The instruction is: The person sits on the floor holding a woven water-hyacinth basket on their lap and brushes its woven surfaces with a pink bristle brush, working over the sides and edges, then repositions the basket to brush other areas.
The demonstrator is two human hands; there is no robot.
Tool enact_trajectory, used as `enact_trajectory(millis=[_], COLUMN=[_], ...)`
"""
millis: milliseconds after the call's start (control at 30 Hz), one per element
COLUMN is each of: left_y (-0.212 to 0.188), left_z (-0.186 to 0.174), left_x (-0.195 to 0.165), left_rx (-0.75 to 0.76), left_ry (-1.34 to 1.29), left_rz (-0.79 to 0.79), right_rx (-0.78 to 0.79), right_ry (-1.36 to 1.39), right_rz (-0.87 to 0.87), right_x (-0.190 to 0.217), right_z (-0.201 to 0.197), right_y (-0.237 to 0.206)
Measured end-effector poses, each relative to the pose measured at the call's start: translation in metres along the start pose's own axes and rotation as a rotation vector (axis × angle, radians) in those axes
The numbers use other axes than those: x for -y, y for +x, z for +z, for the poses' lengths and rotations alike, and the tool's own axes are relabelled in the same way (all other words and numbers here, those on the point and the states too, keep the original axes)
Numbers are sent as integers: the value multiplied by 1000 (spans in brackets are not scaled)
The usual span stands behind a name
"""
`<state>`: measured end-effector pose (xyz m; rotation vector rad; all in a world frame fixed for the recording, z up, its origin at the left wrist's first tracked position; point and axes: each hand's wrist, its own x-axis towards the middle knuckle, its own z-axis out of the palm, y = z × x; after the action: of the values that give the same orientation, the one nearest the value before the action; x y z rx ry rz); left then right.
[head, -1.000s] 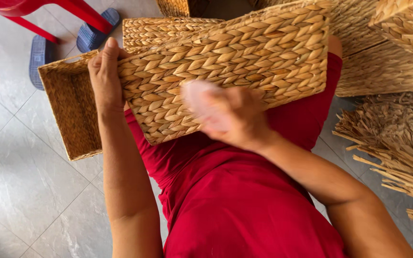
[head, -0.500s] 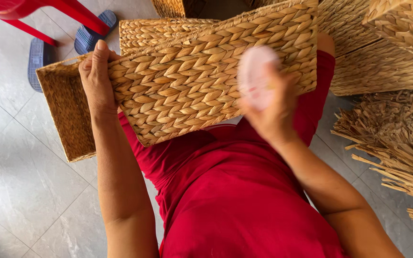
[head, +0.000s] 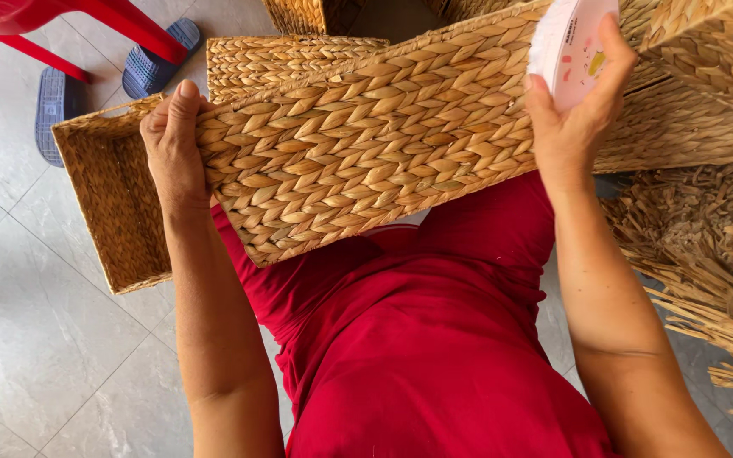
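A long woven straw basket (head: pixel 366 144) lies across my lap, its plaited side facing up. My left hand (head: pixel 173 140) grips the basket's left end, fingers curled over the edge. My right hand (head: pixel 574 102) is raised at the basket's right end and holds a small white round container (head: pixel 572 38) with coloured marks on it. My lap is covered in red cloth (head: pixel 417 339).
Another woven basket (head: pixel 112 203) lies on the tiled floor at left, a third (head: pixel 282 59) behind. More wickerwork (head: pixel 706 110) stands at right above a heap of dry straw (head: pixel 714 254). Red chair legs (head: pixel 69 25) and blue sandals (head: pixel 159 55) are at top left.
My right hand has risen from the basket's middle to its upper right end, carrying the white container. The basket has tilted slightly; my left hand keeps its grip.
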<state>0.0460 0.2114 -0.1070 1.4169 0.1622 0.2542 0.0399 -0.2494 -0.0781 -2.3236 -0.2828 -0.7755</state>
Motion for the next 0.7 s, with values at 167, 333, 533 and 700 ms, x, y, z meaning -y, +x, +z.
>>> enact_trajectory(millis=[167, 333, 533, 700], left_y=[-1, -3, -8, -2], left_z=[4, 6, 1, 4], left_x=[-3, -6, -6, -3], left_rx=[-45, -37, -22, -35], left_ry=[41, 40, 25, 0], left_rz=[-3, 21, 38, 26], right_rx=[70, 307, 213, 43], right_ry=[9, 98, -70, -70], right_rz=[-106, -288, -244, 124], right_x=[74, 141, 73, -2], right_z=[45, 60, 9, -45], right_y=[-21, -58, -69, -72])
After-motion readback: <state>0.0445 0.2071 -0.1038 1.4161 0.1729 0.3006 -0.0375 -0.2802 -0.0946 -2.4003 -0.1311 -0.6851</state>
